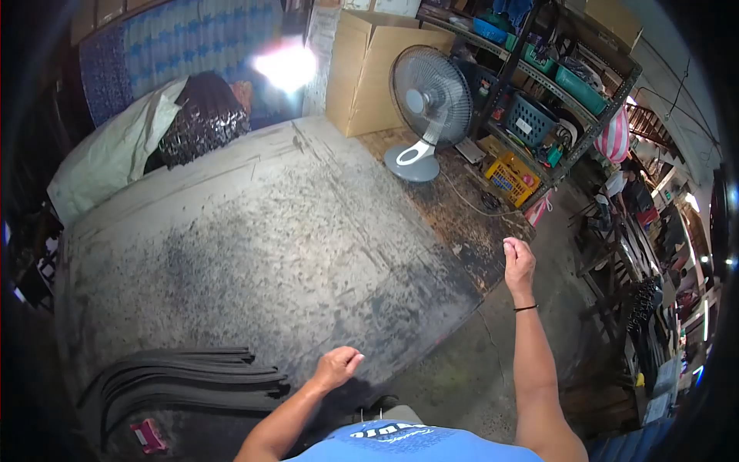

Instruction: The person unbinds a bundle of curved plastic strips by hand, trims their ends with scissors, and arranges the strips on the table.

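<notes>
My left hand (338,368) is above the near edge of the worn grey table (300,231), its fingers curled in and the thumb sticking out to the right. Nothing shows in it. Nearest to it is a bundle of long black rubber-like strips (192,377), lying curved on the table to its left. My right hand (519,263) is held out past the table's right corner, closed in a fist with a dark band at the wrist. No object pokes out of that fist either.
A grey fan (431,100) stands on a wooden board beside a cardboard box (377,73). Metal shelves (570,85) with baskets rise behind. A white sack (115,154) and a dark shiny bundle (204,115) rest at the far left. A pink packet (148,436) lies by the strips.
</notes>
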Motion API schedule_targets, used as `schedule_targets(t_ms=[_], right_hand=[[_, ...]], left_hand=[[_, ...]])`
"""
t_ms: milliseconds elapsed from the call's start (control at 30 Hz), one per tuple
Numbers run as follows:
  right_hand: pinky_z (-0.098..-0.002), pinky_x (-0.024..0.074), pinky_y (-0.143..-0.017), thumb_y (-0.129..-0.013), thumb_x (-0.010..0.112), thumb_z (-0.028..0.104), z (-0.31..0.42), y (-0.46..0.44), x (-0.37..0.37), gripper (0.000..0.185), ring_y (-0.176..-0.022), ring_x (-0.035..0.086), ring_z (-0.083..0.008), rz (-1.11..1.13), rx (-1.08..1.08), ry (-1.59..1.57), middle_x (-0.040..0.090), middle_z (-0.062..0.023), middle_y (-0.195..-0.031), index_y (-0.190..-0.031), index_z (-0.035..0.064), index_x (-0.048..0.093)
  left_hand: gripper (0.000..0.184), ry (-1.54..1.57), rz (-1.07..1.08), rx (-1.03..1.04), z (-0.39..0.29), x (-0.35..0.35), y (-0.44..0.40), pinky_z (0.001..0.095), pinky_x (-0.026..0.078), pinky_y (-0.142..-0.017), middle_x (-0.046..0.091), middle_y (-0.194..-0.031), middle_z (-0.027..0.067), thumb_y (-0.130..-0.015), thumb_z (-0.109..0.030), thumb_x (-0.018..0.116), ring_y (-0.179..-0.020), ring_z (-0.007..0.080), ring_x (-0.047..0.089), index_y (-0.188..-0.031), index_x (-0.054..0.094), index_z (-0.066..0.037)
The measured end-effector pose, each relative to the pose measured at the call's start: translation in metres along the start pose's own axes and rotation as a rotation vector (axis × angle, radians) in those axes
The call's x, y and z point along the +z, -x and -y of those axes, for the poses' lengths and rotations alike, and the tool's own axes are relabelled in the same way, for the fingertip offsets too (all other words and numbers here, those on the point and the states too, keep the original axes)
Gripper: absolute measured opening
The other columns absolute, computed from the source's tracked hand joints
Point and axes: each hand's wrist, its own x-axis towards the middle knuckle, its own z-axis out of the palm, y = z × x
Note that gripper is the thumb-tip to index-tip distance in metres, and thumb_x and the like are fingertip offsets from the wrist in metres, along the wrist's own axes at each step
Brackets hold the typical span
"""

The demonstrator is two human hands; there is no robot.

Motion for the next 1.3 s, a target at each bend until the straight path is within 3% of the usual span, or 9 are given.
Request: schedule_targets(t_ms=[100,167,267,400,567,933,1300], right_hand=[[-0.0337,0.05,-0.075,-0.091,0.059,0.012,-0.023,-0.052,0.023,0.014,-0.082,0.066,-0.0265,-0.053,-0.028,-0.026,0.066,-0.0146,-0.088,-0.096,0.0005,0.065],[-0.0378,0.0502,-0.075,-0.091,0.06,0.014,-0.045,-0.096,0.046,0.014,-0.086,0.065,-0.0332,-0.053,-0.04,-0.044,0.067,-0.0164,-0.091,-0.096,0.0027,0.066],[-0.0404,0.0501,-0.073,-0.09,0.059,0.016,-0.072,-0.168,0.085,0.014,-0.084,0.064,-0.0359,-0.041,-0.05,-0.1,0.066,-0.0174,-0.088,-0.096,0.0041,0.065],[-0.0444,0.0496,-0.071,-0.091,0.058,0.019,-0.122,-0.279,0.148,0.016,-0.084,0.064,-0.0385,-0.095,-0.154,-0.092,0.066,-0.0189,-0.088,-0.095,0.0054,0.065],[-0.0492,0.05,-0.077,-0.092,0.057,0.026,-0.154,-0.332,0.203,0.02,-0.09,0.064,-0.04,0.049,0.034,0.072,0.068,-0.018,-0.093,-0.1,0.0102,0.066],[-0.0528,0.0497,-0.074,-0.093,0.054,0.029,-0.167,-0.359,0.227,0.023,-0.083,0.063,-0.0431,0.089,-0.118,0.15,0.067,-0.0217,-0.085,-0.093,0.0082,0.063],[-0.0538,0.0495,-0.071,-0.091,0.056,0.026,-0.19,-0.371,0.227,0.021,-0.082,0.061,-0.0457,0.053,-0.124,0.104,0.064,-0.0248,-0.084,-0.091,0.0065,0.063]], left_hand=[[0.017,-0.121,-0.03,0.017,0.012,0.033,-0.026,0.0403,0.051,-0.073,0.065,-0.085,0.0095,-0.087,-0.025,0.067,-0.083,0.0295,0.062,-0.087,0.067,-0.008],[0.014,-0.118,-0.076,-0.009,0.027,0.057,-0.033,0.042,0.048,-0.075,0.062,-0.083,0.0086,-0.085,-0.024,0.068,-0.083,0.0304,0.06,-0.085,0.067,-0.01],[0.012,-0.468,-0.315,-0.12,0.037,0.089,-0.037,0.0433,0.044,-0.072,0.058,-0.081,0.0079,-0.083,-0.024,0.068,-0.081,0.0302,0.055,-0.082,0.065,-0.012],[0.015,-0.622,-0.365,-0.258,0.036,0.111,-0.058,0.043,0.043,-0.071,0.057,-0.081,0.0081,-0.082,-0.025,0.068,-0.081,0.0294,0.054,-0.08,0.061,-0.012],[0.021,-0.808,-0.452,-0.48,0.038,0.122,-0.063,0.0445,0.042,-0.072,0.055,-0.079,0.0095,-0.08,-0.027,0.067,-0.081,0.031,0.054,-0.075,0.054,-0.011],[0.024,-0.868,-0.477,-0.6,0.034,0.125,-0.068,0.0444,0.041,-0.074,0.054,-0.081,0.0096,-0.078,-0.03,0.068,-0.083,0.0313,0.053,-0.076,0.053,-0.011],[0.027,-0.886,-0.465,-0.618,0.034,0.125,-0.067,0.044,0.041,-0.074,0.053,-0.082,0.0096,-0.078,-0.033,0.067,-0.083,0.0312,0.052,-0.075,0.053,-0.01]])
